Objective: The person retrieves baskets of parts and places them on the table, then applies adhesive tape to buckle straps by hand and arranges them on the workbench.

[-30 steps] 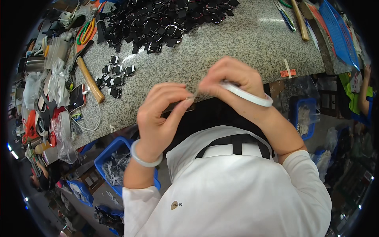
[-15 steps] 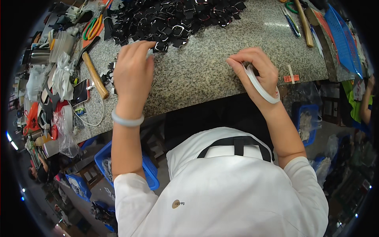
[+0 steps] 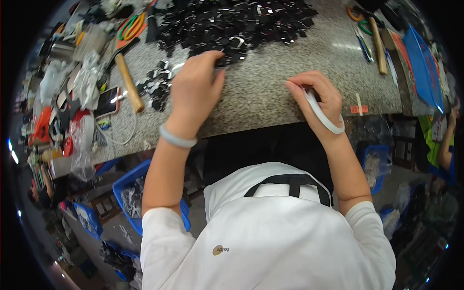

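My left hand (image 3: pixel 195 94) reaches over the granite tabletop to the near edge of a heap of black strap pieces with metal buckles (image 3: pixel 232 24). Its fingers stretch forward, with the thumb held apart from them. The fingertips are at the heap; I cannot tell if they touch a piece. To the right, my right hand (image 3: pixel 319 99) is closed, thumb and forefinger pinched together over the bare stone. A white band (image 3: pixel 323 116) runs through its palm and loops round the heel of the hand. Anything small between the fingertips is hidden.
A smaller cluster of black buckle pieces (image 3: pixel 158 87) lies left of my left hand, beside a wooden-handled hammer (image 3: pixel 128 83) and a phone (image 3: pixel 106 102). Far right are another wooden handle (image 3: pixel 378 46), snips (image 3: pixel 363 44) and a blue basket (image 3: pixel 420 67). Blue crates (image 3: pixel 126 193) stand below.
My left hand has moved right along the heap's near edge, away from a buckle piece at its fingertips. The right hand keeps its pinch and the white band. The view has shifted slightly.
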The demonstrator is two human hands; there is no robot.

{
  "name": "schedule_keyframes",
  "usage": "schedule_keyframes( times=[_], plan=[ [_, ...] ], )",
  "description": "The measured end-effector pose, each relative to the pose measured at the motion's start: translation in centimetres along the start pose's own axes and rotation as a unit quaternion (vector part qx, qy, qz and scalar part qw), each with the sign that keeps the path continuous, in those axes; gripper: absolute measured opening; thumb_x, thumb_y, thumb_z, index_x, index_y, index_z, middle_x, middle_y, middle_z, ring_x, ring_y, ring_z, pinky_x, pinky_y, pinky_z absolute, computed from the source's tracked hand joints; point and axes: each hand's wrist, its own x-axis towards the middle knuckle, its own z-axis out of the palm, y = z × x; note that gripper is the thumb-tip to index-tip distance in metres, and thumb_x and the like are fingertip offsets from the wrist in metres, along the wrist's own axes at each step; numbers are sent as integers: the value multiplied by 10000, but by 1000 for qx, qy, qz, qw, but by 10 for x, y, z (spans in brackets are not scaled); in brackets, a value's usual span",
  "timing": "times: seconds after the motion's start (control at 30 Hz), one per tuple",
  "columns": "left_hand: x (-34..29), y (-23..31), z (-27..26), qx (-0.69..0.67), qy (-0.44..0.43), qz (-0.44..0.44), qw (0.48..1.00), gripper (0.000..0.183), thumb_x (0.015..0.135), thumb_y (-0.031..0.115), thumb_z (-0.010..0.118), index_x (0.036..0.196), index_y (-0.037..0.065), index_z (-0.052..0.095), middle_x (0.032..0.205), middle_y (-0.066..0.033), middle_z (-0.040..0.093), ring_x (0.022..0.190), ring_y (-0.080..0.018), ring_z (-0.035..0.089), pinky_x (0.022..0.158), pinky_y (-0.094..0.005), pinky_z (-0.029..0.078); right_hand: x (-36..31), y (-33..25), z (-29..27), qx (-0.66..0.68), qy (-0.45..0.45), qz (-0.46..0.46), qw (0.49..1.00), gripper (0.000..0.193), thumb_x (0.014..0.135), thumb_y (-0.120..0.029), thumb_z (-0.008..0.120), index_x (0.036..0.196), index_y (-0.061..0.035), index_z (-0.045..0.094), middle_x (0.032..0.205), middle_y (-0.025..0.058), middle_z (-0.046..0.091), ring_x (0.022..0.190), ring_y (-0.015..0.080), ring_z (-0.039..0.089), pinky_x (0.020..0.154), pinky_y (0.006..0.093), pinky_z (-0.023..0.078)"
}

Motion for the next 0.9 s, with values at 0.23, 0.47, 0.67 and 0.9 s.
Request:
schedule_keyframes(
  times=[0.23,0.47,0.67,0.9],
  plan=[
    [13,-4,16,127,-4,82,989,106,724,27,608,821,68,617,783,-66,618,740,-235,612,626,-330,505,-3,-10,1,-4,-12,30,999,87,778,1,700,840,0,639,794,90,632,669,142,590,602,239,469],
    [-16,3,-5,-330,26,-167,929,146,832,24,638,969,32,689,794,-63,648,700,-139,640,627,-229,515,-4,-7,0,-6,-2,81,997,89,794,-15,694,863,-17,638,817,63,635,681,112,575,614,224,459],
    [-25,15,-18,-563,-29,-275,778,178,844,18,644,1011,-44,637,891,-85,668,800,-147,660,695,-228,542,2,-21,16,149,-38,211,965,130,848,-13,643,975,-10,616,925,60,644,799,98,616,719,213,493],
    [-37,26,-8,-654,-64,-255,709,141,866,32,620,995,-23,626,960,-85,638,876,-151,640,724,-261,554,17,-24,12,361,-95,349,860,253,905,-133,590,1105,10,528,1044,159,643,883,185,656,728,252,531]
  ],
)
